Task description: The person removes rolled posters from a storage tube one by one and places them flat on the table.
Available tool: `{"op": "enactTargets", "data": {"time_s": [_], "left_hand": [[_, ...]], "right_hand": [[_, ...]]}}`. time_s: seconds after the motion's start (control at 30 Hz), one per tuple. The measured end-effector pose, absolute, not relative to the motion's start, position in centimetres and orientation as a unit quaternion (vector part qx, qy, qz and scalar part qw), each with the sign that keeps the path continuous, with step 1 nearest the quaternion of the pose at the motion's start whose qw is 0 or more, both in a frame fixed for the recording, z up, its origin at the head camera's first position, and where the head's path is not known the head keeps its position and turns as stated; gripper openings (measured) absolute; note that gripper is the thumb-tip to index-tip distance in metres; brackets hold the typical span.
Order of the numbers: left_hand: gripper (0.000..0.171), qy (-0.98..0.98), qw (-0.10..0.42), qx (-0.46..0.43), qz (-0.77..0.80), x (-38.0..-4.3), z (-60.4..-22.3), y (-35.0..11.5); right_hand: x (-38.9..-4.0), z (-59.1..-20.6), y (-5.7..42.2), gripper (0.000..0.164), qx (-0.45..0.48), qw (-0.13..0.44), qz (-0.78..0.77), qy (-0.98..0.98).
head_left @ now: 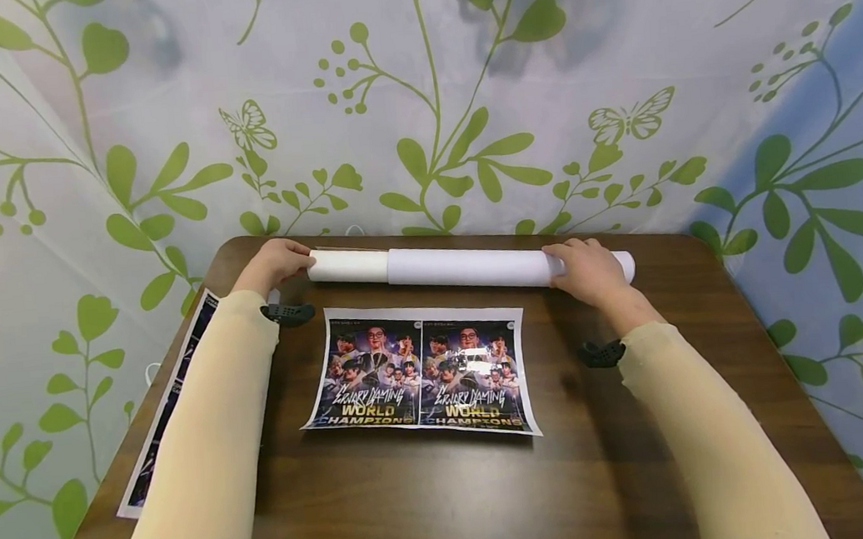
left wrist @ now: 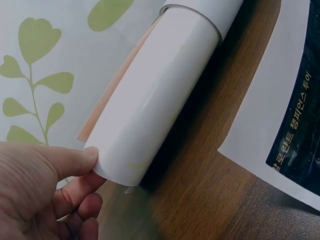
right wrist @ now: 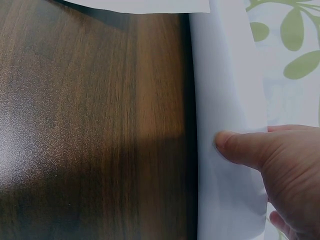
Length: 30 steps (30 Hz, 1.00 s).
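A long white poster tube (head_left: pixel 469 267) lies across the back of the table, its narrower left section (left wrist: pixel 145 100) emerging from a wider sleeve. At the left end, my left hand (head_left: pixel 278 263) pinches the rim between thumb and forefinger. My right hand (head_left: pixel 589 271) grips the wide part near its right end, thumb (right wrist: pixel 240 147) on the near side and the other fingers mostly hidden behind. In front of the tube, a glossy poster sheet (head_left: pixel 420 375) with two matching group pictures lies face up, its corners slightly curled.
Another printed sheet (head_left: pixel 167 421) lies along the table's left edge, partly under the left sleeve (head_left: pixel 204 452). A patterned curtain (head_left: pixel 449 93) with green leaves hangs right behind the wooden table (head_left: pixel 448 502). Black wrist straps (head_left: pixel 288 315) sit on both forearms.
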<state>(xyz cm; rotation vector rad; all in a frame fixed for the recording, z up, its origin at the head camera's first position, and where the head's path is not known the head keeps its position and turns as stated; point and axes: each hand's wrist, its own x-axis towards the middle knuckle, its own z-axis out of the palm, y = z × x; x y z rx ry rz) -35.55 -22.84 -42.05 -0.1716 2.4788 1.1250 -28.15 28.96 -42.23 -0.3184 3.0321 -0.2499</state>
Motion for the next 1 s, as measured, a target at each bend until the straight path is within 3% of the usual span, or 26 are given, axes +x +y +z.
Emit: {"op": "enactTargets", "data": {"time_s": [0.37, 0.7, 1.0], "left_hand": [[0.042, 0.874, 0.219, -0.081, 0.426, -36.0, -42.4, -22.4], [0.050, 0.898, 0.185, -0.115, 0.383, -36.7, -42.9, -21.5], [0.045, 0.887, 0.176, -0.164, 0.395, -36.8, -42.3, -20.6]], "right_hand": [[-28.0, -42.4, 29.5, 0.064, -0.101, 0.038, -0.082, 0.991], [-27.9, -42.6, 29.4, 0.062, -0.106, 0.030, -0.083, 0.990], [-28.1, -42.7, 29.1, 0.064, -0.103, 0.034, -0.082, 0.991]]}}
